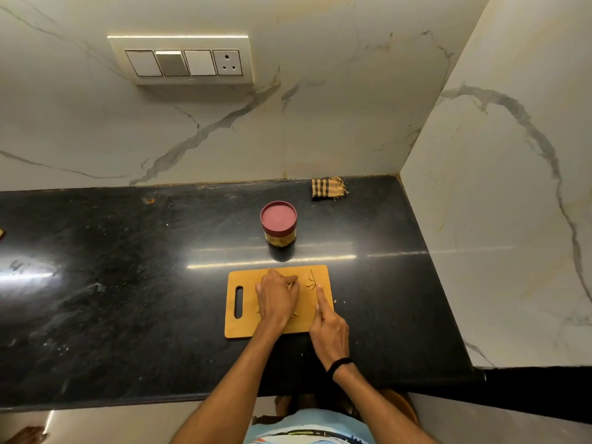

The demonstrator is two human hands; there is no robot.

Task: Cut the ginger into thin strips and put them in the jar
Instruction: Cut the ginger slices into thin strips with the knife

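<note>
A wooden cutting board (pixel 243 326) lies on the black counter (pixel 128 283). My left hand (pixel 277 299) sits on the board's middle, fingers curled down over the ginger, of which only small bits (pixel 293 285) show at its edge. My right hand (pixel 330 330) is at the board's right side with its index finger stretched forward along a thin knife blade (pixel 312 277) seen edge-on. A few cut ginger strips (pixel 309 286) lie beside the blade. Behind the board stands the jar (pixel 280 240), with its maroon lid (pixel 278 217) on.
A folded checked cloth (pixel 330 188) lies at the back against the marble wall. A side wall (pixel 496 219) closes off the counter on the right. A switch panel (pixel 182 60) is on the back wall. The counter's front edge (pixel 128 402) runs below my arms.
</note>
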